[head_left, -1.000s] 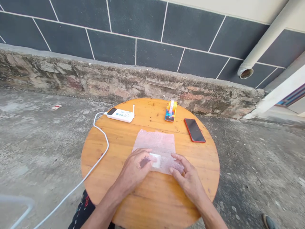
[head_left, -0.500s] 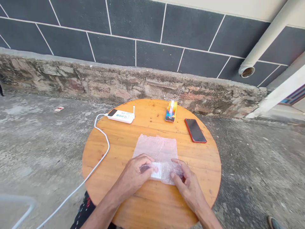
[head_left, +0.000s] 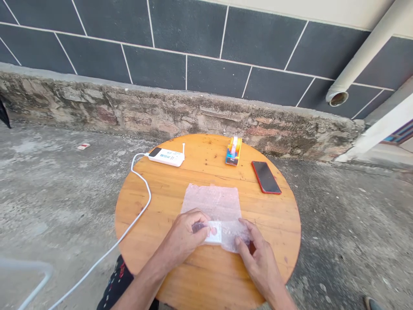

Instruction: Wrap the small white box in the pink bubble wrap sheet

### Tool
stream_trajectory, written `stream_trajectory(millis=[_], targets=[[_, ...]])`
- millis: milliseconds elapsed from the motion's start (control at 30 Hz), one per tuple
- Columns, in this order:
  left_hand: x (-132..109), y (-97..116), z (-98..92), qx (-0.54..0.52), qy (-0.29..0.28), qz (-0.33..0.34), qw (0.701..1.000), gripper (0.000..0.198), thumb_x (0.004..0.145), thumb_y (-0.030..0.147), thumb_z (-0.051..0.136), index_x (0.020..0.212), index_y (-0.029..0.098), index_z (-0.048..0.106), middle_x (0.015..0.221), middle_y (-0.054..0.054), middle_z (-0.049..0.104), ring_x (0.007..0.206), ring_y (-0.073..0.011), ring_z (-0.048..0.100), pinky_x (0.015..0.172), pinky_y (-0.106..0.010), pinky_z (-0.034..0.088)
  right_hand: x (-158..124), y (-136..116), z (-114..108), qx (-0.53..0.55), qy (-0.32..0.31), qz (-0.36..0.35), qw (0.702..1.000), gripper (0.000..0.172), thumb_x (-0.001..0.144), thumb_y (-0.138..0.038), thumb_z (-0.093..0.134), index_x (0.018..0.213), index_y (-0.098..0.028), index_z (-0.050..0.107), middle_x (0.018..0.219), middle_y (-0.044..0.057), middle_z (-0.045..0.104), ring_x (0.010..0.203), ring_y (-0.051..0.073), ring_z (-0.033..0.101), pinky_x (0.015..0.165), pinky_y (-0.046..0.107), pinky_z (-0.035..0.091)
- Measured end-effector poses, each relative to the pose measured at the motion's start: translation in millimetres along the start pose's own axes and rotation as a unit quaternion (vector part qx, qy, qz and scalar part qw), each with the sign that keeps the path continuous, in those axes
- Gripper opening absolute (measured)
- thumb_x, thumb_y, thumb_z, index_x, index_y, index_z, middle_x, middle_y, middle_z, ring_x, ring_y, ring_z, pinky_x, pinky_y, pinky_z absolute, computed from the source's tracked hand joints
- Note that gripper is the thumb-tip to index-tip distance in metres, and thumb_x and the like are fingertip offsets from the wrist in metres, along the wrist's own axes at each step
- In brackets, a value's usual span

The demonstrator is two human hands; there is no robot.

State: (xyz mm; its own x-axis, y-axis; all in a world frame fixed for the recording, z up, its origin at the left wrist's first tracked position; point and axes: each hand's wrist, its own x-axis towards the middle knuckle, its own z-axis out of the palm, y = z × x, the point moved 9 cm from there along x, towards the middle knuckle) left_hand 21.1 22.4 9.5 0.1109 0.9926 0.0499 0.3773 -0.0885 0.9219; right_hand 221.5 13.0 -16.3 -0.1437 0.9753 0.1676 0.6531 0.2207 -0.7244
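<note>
A pinkish translucent sheet of bubble wrap lies on the round wooden table, its near edge folded over a small flat white box. My left hand pinches the left end of the fold, thumb and fingers closed at the box's left side. At the right end, my right hand has the folded wrap between thumb and fingers. Part of the box is covered by the wrap and by my left fingers.
A white device with a white cable sits at the table's back left. An orange and blue tape dispenser stands at the back, and a red-edged phone lies to the right. A stone-based wall runs behind the table.
The folded wrap has shifted slightly right, and more of the white box shows. My right hand has moved a little right and down along the fold. The view has shifted slightly.
</note>
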Motion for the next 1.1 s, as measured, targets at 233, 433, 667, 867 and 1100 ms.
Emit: stream_trajectory(millis=[233, 433, 667, 867, 1100], targets=[[0.1, -3.3, 0.4, -0.02, 0.002, 0.0, 1.0, 0.015, 0.074, 0.014, 0.056, 0.068, 0.021, 0.068, 0.082, 0.002, 0.067, 0.076, -0.0135, 0.059, 0.065, -0.021, 0.039, 0.7, 2.2, -1.2, 0.005, 0.021, -0.018, 1.0, 0.045, 0.088, -0.037, 0.051, 0.126, -0.015, 0.048, 0.106, 0.01, 0.068, 0.087, 0.021, 0.066, 0.076, 0.03, 0.053], [1.3, -9.7, 0.1, -0.017, 0.017, -0.002, 1.0, 0.01, 0.073, 0.015, 0.057, 0.066, 0.019, 0.063, 0.079, 0.001, 0.067, 0.073, -0.0143, 0.058, 0.064, -0.022, 0.039, -3.2, -3.9, -11.6, -0.028, 0.081, -0.062, 0.994, 0.043, 0.088, -0.036, 0.051, 0.127, -0.017, 0.048, 0.11, 0.011, 0.067, 0.095, 0.024, 0.065, 0.079, 0.035, 0.054], [2.0, -2.9, -0.1, -0.003, 0.006, 0.008, 1.0, 0.01, 0.073, 0.018, 0.055, 0.066, 0.018, 0.062, 0.075, -0.001, 0.066, 0.072, -0.0158, 0.058, 0.067, -0.024, 0.042, -31.5, -99.9, -13.1, -0.122, 0.13, -0.305, 0.935, 0.039, 0.083, -0.007, 0.048, 0.118, -0.023, 0.056, 0.113, 0.009, 0.064, 0.109, 0.026, 0.055, 0.089, 0.044, 0.041], [2.3, -4.0, -2.5, 0.003, 0.004, 0.007, 1.0, 0.012, 0.074, 0.016, 0.052, 0.072, 0.018, 0.064, 0.074, -0.001, 0.066, 0.073, -0.0159, 0.059, 0.068, -0.024, 0.044, -15.6, -109.5, 27.1, -0.143, 0.041, -0.309, 0.939, 0.036, 0.084, -0.004, 0.042, 0.11, -0.02, 0.061, 0.106, 0.005, 0.068, 0.098, 0.02, 0.058, 0.093, 0.041, 0.035], [-13.6, -33.0, -39.0, 0.009, 0.047, -0.053, 0.997, 0.021, 0.078, 0.024, 0.055, 0.094, 0.017, 0.066, 0.088, -0.004, 0.069, 0.082, -0.0193, 0.063, 0.074, -0.027, 0.047, -9.8, -105.8, 32.2, -0.175, 0.003, -0.296, 0.939, 0.029, 0.086, -0.007, 0.046, 0.107, -0.021, 0.06, 0.107, 0.003, 0.065, 0.09, 0.019, 0.055, 0.096, 0.043, 0.029]])
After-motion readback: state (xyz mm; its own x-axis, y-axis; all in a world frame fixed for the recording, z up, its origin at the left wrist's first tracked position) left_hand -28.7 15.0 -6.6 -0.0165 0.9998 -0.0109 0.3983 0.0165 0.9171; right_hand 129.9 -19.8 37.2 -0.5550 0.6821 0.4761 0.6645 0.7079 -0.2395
